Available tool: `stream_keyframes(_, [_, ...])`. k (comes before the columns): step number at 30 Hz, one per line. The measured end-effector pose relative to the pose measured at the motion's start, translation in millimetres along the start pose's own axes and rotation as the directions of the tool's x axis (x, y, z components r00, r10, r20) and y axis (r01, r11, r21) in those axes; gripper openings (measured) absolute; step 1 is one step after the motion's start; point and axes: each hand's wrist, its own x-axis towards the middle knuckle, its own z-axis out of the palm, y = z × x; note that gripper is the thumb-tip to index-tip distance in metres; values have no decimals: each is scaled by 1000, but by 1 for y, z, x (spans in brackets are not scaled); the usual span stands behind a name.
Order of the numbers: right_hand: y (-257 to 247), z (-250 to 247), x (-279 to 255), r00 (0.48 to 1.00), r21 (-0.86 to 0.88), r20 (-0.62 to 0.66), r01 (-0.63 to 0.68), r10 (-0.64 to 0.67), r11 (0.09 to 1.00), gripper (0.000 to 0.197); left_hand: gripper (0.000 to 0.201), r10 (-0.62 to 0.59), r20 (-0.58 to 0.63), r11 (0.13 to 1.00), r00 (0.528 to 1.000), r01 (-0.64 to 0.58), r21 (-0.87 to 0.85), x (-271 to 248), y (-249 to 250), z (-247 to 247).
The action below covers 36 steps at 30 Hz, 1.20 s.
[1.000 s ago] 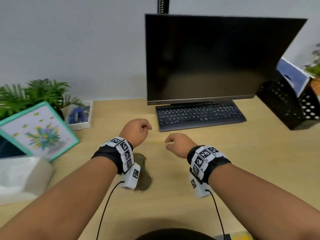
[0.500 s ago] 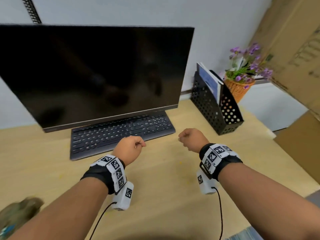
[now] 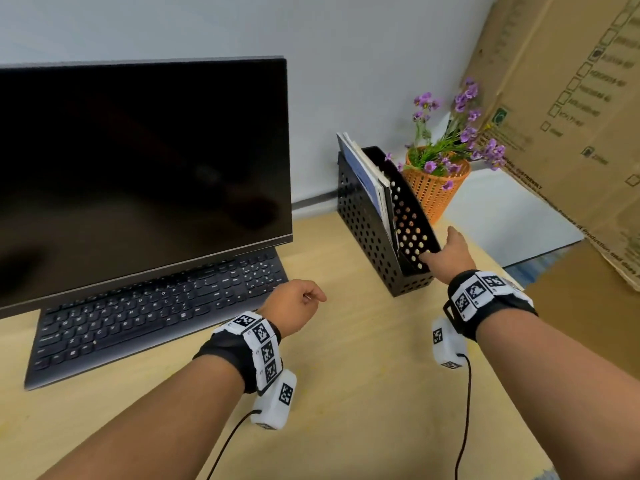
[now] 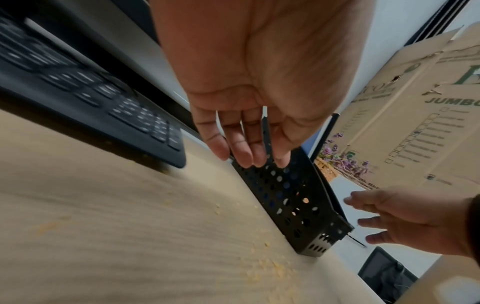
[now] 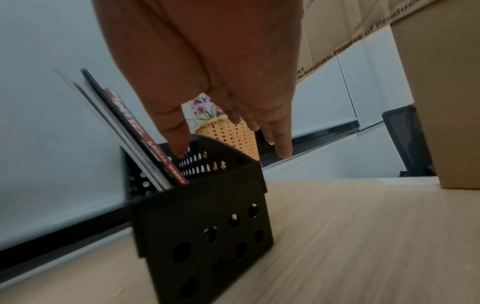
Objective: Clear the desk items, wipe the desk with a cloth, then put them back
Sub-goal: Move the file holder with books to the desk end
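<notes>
- The black perforated metal file holder (image 3: 377, 237) stands upright at the right rear of the pale wooden bench (image 3: 346, 393), loaded with leaning books (image 3: 363, 174).
- We judge it stiff, moderately heavy and top-heavy (books may slide), so we would clamp both side walls low.
- Right hand (image 3: 450, 254): grip apart, thumb inside the holder, nothing clamped.
- Left hand (image 3: 294, 306): loosely curled, empty.
- The bench edge lies close on the right; the orange woven flower basket (image 3: 436, 188) stands just behind.

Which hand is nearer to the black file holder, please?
Right. The right hand reaches over the file holder's low front end; the left hand hangs apart beside the keyboard.
</notes>
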Motion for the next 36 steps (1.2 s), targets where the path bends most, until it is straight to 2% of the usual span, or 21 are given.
stream_keyframes(2, [4,5,9,997,0,76,1,-1,1000,82,26,8,16,1000,1000,-8,-25,15,13,8])
stream_keyframes(3, [5,9,11,996,10,91,17,-18,1000,76,23,8,6,999,1000,-8,-47,21,19,11])
stream_keyframes(6, [4,23,12,998,33,53,11,-13,999,46,20,-19,-29,992,999,15,-122,37,34,19])
stream_keyframes(8, [1,35,9,997,28,78,17,-19,999,33,25,-36,-44,984,998,28,-176,44,42,24])
stream_keyframes(9, [-2,40,9,996,42,86,26,-29,999,34,30,-38,-64,984,997,26,-174,47,44,25])
stream_keyframes(11, [-8,47,9,994,85,109,-6,-3,996,47,42,-46,-105,986,993,29,-163,52,49,25])
stream_keyframes(13, [-16,53,11,982,117,185,-54,31,992,57,54,-77,-108,967,991,48,-249,56,51,23])
stream_keyframes(15, [-22,59,13,965,78,263,-44,22,996,49,62,-110,-111,946,988,70,-315,56,51,21])
stream_keyframes(18, [-25,65,7,979,51,200,22,-32,998,34,67,-147,-119,939,982,100,-330,54,48,20])
stream_keyframes(22, [-14,60,-23,991,127,57,112,-120,986,38,67,-164,-111,937,980,120,-329,46,49,15])
stream_keyframes(27, [8,49,-68,985,275,-47,173,-166,946,42,86,-185,-58,928,981,155,-338,36,61,9])
stream_keyframes(31, [22,46,-102,980,326,-48,197,-192,925,50,75,-246,-22,874,969,212,-438,25,74,17])
stream_keyframes(34, [29,45,-124,976,330,-25,212,-216,920,51,40,-321,-155,897,934,248,-366,17,72,32])
stream_keyframes(36, [32,42,-137,975,330,-19,213,-219,920,52,32,-346,-229,910,910,267,-317,9,69,38])
